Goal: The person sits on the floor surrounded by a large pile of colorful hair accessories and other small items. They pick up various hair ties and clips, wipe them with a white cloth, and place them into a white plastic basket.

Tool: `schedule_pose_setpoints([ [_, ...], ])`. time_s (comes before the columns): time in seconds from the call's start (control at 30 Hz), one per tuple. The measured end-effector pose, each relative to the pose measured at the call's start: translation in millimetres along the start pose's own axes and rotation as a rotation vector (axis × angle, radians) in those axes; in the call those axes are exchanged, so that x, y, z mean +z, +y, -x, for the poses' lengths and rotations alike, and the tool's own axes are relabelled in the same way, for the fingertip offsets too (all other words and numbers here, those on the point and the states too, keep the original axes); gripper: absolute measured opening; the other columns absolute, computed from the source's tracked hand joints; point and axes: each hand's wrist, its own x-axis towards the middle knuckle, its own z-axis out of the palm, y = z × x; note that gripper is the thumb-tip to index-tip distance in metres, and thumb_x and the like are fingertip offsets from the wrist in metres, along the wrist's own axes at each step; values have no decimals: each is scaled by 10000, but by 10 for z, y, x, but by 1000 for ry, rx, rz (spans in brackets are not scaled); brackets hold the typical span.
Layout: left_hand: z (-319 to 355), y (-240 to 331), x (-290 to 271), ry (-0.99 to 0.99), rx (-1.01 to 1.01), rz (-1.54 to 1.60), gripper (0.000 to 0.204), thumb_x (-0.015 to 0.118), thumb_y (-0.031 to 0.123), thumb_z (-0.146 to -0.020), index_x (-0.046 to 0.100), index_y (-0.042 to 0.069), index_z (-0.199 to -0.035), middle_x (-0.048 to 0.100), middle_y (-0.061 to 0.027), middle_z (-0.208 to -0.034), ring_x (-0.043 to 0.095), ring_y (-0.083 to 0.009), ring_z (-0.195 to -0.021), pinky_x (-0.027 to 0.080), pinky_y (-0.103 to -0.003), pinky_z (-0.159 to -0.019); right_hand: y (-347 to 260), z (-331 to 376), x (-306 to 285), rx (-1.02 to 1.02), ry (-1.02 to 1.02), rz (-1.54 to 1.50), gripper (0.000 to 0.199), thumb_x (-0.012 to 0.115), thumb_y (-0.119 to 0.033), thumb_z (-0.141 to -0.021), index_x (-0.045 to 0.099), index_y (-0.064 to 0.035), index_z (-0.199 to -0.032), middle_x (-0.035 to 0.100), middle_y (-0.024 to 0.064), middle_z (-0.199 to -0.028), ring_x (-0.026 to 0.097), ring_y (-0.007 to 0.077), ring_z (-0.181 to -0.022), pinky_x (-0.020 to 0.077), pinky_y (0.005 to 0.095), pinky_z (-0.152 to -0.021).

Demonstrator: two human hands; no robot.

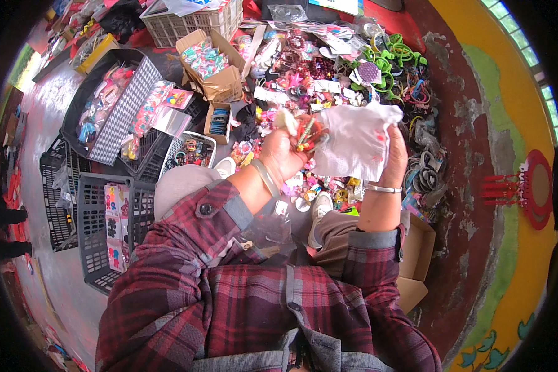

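My left hand is closed around a small bunch of hair ties in red, green and yellow, with a cream fluffy piece sticking up beside the thumb. At its right edge, my right hand grips a limp white bag with a few reddish spots; whether it is cloth or plastic, I cannot tell. The bag's left side reaches the hair ties, and what lies behind it is hidden. Below both hands spreads a large heap of mixed hair accessories, including headbands, bows and beaded bands.
Left of the heap stand a cardboard box of packaged pieces, a small box of blue items, a white basket, a houndstooth-patterned bin and a dark grey crate. An open carton sits by my right knee, near the wall.
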Motion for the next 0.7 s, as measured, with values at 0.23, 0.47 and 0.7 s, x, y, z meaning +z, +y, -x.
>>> schedule_pose_setpoints([
  [0.23,130,243,41,-237,36,137,344,401,256,-862,527,35,-1094,542,-192,-1123,468,-356,-1112,348,-560,-937,-402,149,-1,0,-22,-123,434,497,-261,-866,428,-6,-1210,547,144,-1125,554,268,-997,446,408,-874],
  [0.47,343,379,198,-336,39,178,458,500,294,-813,463,30,-1185,451,-224,-1225,402,-374,-1171,310,-582,-953,-278,-36,-418,99,7,517,269,531,-154,-814,591,19,-1011,615,64,-794,548,107,-657,432,234,-572],
  [0.7,597,480,406,-322,70,253,473,429,257,-841,390,18,-1248,408,-250,-1255,344,-387,-1211,250,-563,-998,-266,-116,-398,111,15,88,453,613,-140,-728,499,-26,-1152,607,81,-912,570,157,-711,486,331,-680],
])
